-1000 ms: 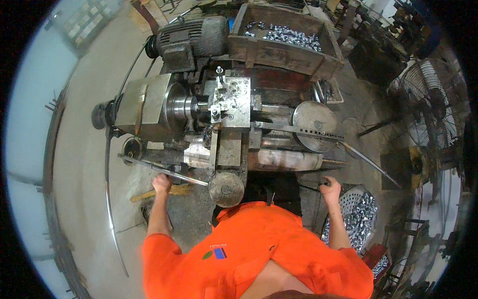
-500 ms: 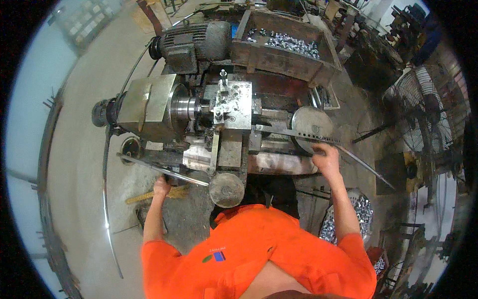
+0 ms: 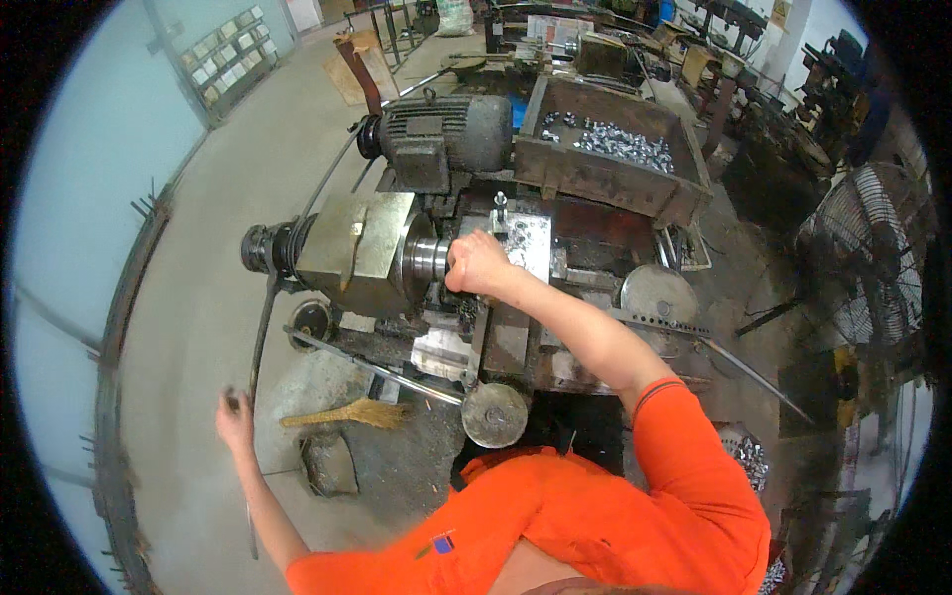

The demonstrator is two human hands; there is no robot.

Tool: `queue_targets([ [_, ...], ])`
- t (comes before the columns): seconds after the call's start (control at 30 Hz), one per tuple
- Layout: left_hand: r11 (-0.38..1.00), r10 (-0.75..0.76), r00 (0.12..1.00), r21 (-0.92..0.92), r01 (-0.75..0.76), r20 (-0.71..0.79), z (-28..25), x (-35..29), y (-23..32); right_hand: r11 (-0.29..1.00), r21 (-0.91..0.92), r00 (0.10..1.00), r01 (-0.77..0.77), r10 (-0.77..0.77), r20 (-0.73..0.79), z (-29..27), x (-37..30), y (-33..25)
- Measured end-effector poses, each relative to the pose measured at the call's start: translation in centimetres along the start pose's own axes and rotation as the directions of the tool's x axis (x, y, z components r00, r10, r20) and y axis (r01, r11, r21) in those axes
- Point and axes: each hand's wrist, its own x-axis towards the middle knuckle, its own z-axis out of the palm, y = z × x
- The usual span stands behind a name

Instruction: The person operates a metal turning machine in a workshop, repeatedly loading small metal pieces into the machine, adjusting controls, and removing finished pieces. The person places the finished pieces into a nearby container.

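Observation:
My right hand (image 3: 478, 266) is closed at the spindle nose (image 3: 428, 260) of a lathe, between it and the tool block (image 3: 531, 243). Its fingers curl out of sight, so whatever they grip is hidden. Out to the left, my left hand (image 3: 235, 424) is raised with fingers partly spread and nothing visible in it. Close beside that hand runs a long thin bar (image 3: 260, 347), coming down from the pulley end of the headstock (image 3: 357, 243). A round handwheel (image 3: 494, 415) and a shiny lever (image 3: 397, 377) sit in front of my body.
Behind the lathe are an electric motor (image 3: 446, 139) and a rusty metal bin (image 3: 605, 183) containing small shiny parts. A straw broom (image 3: 347, 414) and a dustpan (image 3: 329, 464) lie on the floor. At right are another handwheel (image 3: 659, 296), a rod (image 3: 759, 382) and a caged fan (image 3: 858, 248).
My right hand has gone from the right handwheel to the spindle nose. My left hand has left the lever's side and moved out left beside the long bar. The view has shifted.

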Motion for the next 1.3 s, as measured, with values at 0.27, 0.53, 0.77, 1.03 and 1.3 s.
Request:
queue_targets([
  [0.27,0.889,-0.312,0.933,0.401,0.220,0.179,4.2,3.2,-6.1,0.999,0.034,0.992,0.039,-0.043,0.121,-0.4,0.3,-0.3],
  [0.53,0.948,-0.285,0.951,0.180,0.261,0.122,2.8,-2.8,2.8,0.992,0.073,0.994,0.107,-0.108,0.009,0.0,-0.1,0.4],
  [0.77,0.917,-0.364,0.920,0.229,0.327,0.146,2.6,-7.3,8.4,0.992,0.027,0.991,0.120,-0.122,0.063,0.0,-0.1,-0.1],
  [1.03,0.966,-0.222,0.973,0.154,0.209,0.068,2.5,-8.1,8.5,0.997,-0.070,1.000,0.020,-0.020,-0.004,-2.8,-1.6,0.5],
  [1.3,0.954,-0.198,0.980,0.228,0.195,-0.008,2.9,-8.4,9.4,0.964,-0.148,0.941,-0.221,0.171,-0.293,-14.6,-4.2,13.1],
])
